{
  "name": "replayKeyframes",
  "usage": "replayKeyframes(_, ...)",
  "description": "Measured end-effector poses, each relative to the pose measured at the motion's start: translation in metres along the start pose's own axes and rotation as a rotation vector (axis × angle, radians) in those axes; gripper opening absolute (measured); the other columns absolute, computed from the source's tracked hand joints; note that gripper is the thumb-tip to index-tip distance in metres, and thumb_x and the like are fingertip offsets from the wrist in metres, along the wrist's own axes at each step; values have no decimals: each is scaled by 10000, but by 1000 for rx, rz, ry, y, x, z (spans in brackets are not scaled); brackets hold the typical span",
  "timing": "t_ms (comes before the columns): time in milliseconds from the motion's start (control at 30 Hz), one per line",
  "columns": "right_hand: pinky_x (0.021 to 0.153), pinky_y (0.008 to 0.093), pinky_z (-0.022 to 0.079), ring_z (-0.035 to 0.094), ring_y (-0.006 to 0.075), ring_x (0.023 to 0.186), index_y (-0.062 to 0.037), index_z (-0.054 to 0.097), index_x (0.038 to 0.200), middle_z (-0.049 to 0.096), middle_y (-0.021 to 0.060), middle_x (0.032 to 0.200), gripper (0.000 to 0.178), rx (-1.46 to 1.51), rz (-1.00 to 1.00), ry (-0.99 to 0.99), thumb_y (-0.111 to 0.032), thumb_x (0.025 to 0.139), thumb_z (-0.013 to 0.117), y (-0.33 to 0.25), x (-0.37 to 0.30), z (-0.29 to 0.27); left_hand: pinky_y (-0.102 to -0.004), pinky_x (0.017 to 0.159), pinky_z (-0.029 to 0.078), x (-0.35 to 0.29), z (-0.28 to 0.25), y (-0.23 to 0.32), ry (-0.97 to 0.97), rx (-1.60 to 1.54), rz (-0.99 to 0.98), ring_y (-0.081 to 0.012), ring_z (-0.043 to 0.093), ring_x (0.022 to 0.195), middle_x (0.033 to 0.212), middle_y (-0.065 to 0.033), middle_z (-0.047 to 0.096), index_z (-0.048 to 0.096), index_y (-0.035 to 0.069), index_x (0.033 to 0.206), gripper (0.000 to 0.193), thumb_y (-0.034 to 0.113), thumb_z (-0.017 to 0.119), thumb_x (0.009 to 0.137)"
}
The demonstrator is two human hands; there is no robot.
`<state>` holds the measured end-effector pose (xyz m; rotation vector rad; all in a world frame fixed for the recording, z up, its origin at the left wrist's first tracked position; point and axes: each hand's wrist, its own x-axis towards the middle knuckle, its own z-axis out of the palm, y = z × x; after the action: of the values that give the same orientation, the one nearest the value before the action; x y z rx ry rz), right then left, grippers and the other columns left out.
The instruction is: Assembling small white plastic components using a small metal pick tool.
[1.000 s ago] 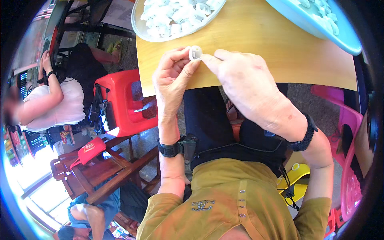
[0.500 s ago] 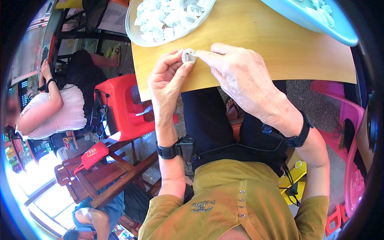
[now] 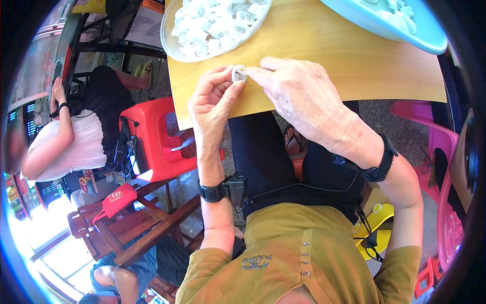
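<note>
My left hand [image 3: 215, 93] pinches a small round white plastic part [image 3: 238, 75] between thumb and fingers, just above the near edge of the table. A recess with a greyish slot shows in the part's face. My right hand [image 3: 304, 93] comes in from the right, its index fingertip at the rim of that part. Its other fingers are curled in; a tiny white piece may sit at the fingertip, too small to make out. Beyond my hands stands a clear round tub [image 3: 174, 43] heaped with similar white plastic pieces [image 3: 215, 28].
A light blue basin [image 3: 425, 43] holding white pieces stands at the far right of the wooden table [image 3: 324, 35]. Left of me are a red plastic stool [image 3: 154, 134], a wooden chair with a red pouch [image 3: 119, 199], and a seated person [image 3: 66, 131]. A pink chair [image 3: 443, 202] stands right.
My right index finger has shifted slightly left and down against the white part, and the part has turned a little in my left fingers. The view has shifted slightly.
</note>
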<state>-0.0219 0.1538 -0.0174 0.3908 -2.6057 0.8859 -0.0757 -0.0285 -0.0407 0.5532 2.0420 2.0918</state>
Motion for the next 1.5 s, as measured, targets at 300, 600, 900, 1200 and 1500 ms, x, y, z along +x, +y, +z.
replayKeyframes(300, 693, 449, 499, 616, 380, 744, 8, 608, 842, 614, 201, 781, 116, 129, 108, -113, -60, 807, 521, -3, 2, -4, -278, 905, 484, 0, 1, 0, -1, -12, -17, -178, 613, 1000, 1147, -130, 578, 581, -54, 1101, 278, -68, 644, 831)
replayKeyframes(600, 750, 359, 501, 624, 259, 820, 1, 570, 1065, 617, 119, 869, 264, -181, 8, -303, -91, 822, 522, -16, 11, -14, -265, 895, 482, 2, 2, -1, -8, -33, -33, -161, 610, 982, 1149, -114, 568, 591, -59, 1080, 245, -56, 639, 839)
replayKeyframes(900, 647, 301, 520, 606, 206, 768, 35, 562, 1005, 593, 111, 818, 254, -378, -214, -466, -85, 782, 560, -19, 21, -25, -251, 860, 489, -1, 8, 2, -16, -15, 1, -144, 615, 947, 1140, -105, 543, 606, -51, 1072, 230, -31, 644, 846)
replayKeyframes(1200, 658, 380, 528, 629, 309, 779, 66, 647, 879, 614, 189, 842, 220, -326, -303, -366, -83, 725, 597, -17, 19, -21, -234, 825, 492, 1, 8, -3, 3, -79, -17, -118, 613, 917, 1112, -85, 544, 622, -46, 1070, 223, -20, 644, 850)
replayKeyframes(1500, 621, 358, 527, 629, 288, 755, 122, 591, 939, 605, 177, 807, 282, -525, -350, -340, -87, 749, 588, -21, 16, -17, -226, 837, 476, 3, 8, 0, -25, -85, -20, -120, 615, 918, 1094, -69, 542, 617, -50, 1060, 203, -13, 632, 861)
